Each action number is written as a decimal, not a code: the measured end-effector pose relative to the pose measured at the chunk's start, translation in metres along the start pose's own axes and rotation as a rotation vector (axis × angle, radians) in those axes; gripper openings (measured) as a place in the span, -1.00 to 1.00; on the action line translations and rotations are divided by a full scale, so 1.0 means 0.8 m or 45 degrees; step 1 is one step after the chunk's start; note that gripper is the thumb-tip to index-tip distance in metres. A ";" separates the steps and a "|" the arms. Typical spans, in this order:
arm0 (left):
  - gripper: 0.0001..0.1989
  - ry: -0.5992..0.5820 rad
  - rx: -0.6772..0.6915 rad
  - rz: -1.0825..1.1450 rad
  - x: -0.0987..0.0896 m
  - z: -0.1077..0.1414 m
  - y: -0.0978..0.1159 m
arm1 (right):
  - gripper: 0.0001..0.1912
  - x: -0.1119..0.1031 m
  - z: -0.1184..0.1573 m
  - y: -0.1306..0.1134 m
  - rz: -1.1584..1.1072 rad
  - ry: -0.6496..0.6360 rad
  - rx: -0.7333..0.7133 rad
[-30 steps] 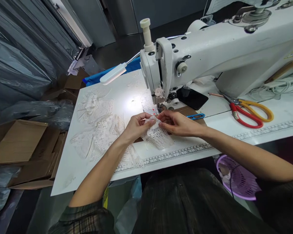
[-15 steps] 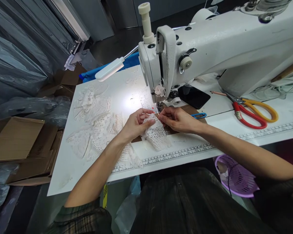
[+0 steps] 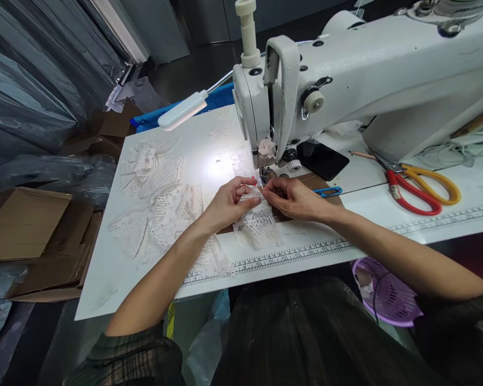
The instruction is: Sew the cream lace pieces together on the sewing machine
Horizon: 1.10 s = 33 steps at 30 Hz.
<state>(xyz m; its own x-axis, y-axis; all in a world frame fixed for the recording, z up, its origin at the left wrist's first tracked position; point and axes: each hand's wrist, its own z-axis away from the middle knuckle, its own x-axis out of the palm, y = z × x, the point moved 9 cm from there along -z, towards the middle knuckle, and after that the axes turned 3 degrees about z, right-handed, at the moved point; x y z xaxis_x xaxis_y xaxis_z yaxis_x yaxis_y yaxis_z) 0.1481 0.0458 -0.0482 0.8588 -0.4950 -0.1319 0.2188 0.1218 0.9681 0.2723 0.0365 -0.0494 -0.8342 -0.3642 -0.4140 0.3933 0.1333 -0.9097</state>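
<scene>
A piece of white lace (image 3: pixel 260 228) lies in front of the needle area of a white sewing machine (image 3: pixel 346 69). My left hand (image 3: pixel 231 203) pinches its upper left part between thumb and fingers. Close beside it, my right hand (image 3: pixel 292 199) has its fingertips pressed together at the lace's upper right edge; they hide what exactly they grip. A brown board (image 3: pixel 282 214) shows partly under the lace and my right hand. More white lace pieces (image 3: pixel 169 214) lie in a loose pile left of my left hand.
Red and yellow scissors (image 3: pixel 418 187), a black phone (image 3: pixel 324 160) and a blue thread snipper (image 3: pixel 328 191) lie to the right. A lamp (image 3: pixel 183 111) hangs over the white table (image 3: pixel 104 279). Cardboard boxes (image 3: pixel 28 222) stand left; a purple basket (image 3: pixel 390 300) is below the table.
The view has shifted slightly. Both hands stay at the lace in nearly the same pose, with only small finger movement.
</scene>
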 end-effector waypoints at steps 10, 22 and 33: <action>-0.59 0.056 0.012 -0.011 -0.011 -0.004 -0.004 | -0.76 -0.008 0.002 0.012 -0.053 0.039 0.099; -0.53 0.136 -0.011 -0.097 -0.006 -0.009 -0.006 | -0.80 0.002 -0.003 0.009 -0.129 -0.057 0.004; -0.57 0.142 -0.001 0.011 -0.010 -0.007 -0.011 | -0.76 -0.006 -0.001 0.006 0.113 -0.004 -0.005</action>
<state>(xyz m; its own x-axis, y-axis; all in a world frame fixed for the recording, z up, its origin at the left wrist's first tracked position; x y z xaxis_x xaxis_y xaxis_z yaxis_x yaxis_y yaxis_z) 0.1418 0.0539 -0.0567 0.9069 -0.3952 -0.1464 0.2115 0.1262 0.9692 0.2779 0.0397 -0.0517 -0.7950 -0.3537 -0.4928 0.4638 0.1690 -0.8696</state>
